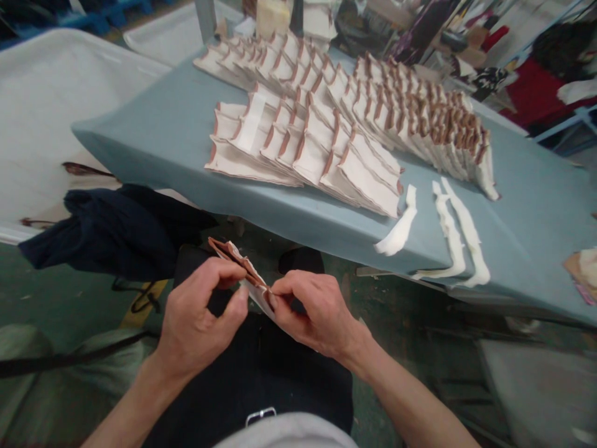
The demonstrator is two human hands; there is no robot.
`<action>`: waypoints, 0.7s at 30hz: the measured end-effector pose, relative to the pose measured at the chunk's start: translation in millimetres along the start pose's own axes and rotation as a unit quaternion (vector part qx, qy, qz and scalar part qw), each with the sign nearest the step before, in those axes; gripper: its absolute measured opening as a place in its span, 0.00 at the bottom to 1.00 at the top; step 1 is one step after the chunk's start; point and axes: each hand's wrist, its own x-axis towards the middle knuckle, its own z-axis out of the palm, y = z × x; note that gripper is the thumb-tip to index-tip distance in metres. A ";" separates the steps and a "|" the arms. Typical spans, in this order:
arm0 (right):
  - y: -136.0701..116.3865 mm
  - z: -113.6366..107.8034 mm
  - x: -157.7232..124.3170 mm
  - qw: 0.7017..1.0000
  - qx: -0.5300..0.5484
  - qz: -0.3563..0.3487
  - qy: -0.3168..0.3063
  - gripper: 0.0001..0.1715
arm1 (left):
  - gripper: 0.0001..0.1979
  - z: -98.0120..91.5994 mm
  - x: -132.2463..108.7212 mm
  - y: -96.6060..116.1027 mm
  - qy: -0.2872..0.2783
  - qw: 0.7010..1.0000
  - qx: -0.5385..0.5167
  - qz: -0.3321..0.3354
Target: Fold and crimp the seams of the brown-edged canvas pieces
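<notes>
both hands are held low over the lap, nearest the camera, at about 6 o'clock in the view. the left hand (200,317) is closed in a pinch, thumb and fingers pressed on the near edge of a small folded piece (240,270), cream with a reddish-brown edge. the right hand (310,311) is also closed on the same piece, its fingertips gripping the lower end where the brown trim shows. the folded piece is thus held between the two hands, tilted, just above dark trousers, below the table edge.

at 9 o'clock a dark navy cloth (116,230) is draped beside a white surface. at 12 o'clock a grey-blue table (158,130) is covered with overlapping rows of similar folded pieces (345,118), fanned like shingles from far left to right. at 2 o'clock, near the table's front edge, three loose cream strips (448,230) are laid, one apart at their left, two close together.
</notes>
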 end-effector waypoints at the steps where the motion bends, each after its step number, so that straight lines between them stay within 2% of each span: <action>1: 0.0 -0.3 -0.3 1.000 -0.005 -0.006 0.003 0.11 | 0.05 -0.7 0.5 -3.9 -0.004 1.000 0.010 0.016; 4: 0.6 -0.3 -1.6 0.999 -0.024 -0.021 0.005 0.10 | 0.05 -1.5 1.7 -13.6 -0.059 0.997 0.010 0.045; 10: 1.8 1.7 -5.6 0.999 -0.039 -0.010 -0.001 0.10 | 0.05 -3.8 -0.9 -16.7 -0.135 0.990 -0.029 0.027; 14: -0.3 -0.2 -3.8 1.000 -0.017 0.002 -0.010 0.09 | 0.06 -6.7 1.8 -5.6 -0.191 0.976 -0.104 -0.013; 17: -4.3 -4.8 1.8 1.000 -0.004 0.004 -0.021 0.09 | 0.10 -9.1 8.6 7.1 -0.215 0.963 -0.153 -0.057; 21: -11.6 -13.4 11.7 0.997 -0.066 -0.019 -0.038 0.11 | 0.10 -15.2 21.1 16.8 -0.232 0.949 -0.194 -0.090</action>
